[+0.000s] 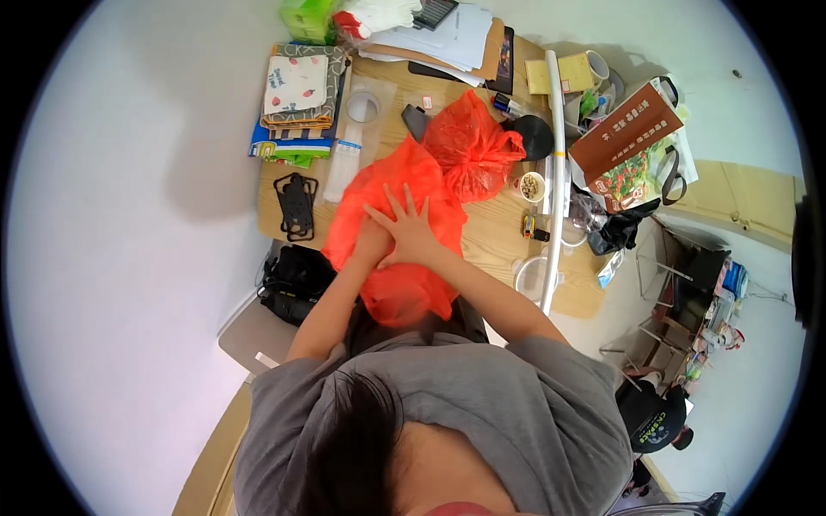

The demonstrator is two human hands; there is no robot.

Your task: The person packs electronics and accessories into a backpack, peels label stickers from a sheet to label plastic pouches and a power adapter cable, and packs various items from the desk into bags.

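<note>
A large red plastic bag [344, 206] lies at the table's near edge, its loose end [404, 297] spreading out toward my body. My left hand [372, 241] is closed on the bag where it narrows, with its fingers partly hidden. Over it and the bag rests my right hand [408, 227], its fingers spread flat on the red plastic. What the bag contains is hidden. Just beyond it sits a second red plastic bag [473, 146], gathered and tied at its right side.
Left on the table [482, 249] are folded cloths [297, 84], a tape roll [363, 107] and a black phone-like frame [296, 206]. A white tube [555, 181] runs along the right, near a cup [530, 187] and yellow tape measure [533, 229]. Another person [651, 417] sits far right.
</note>
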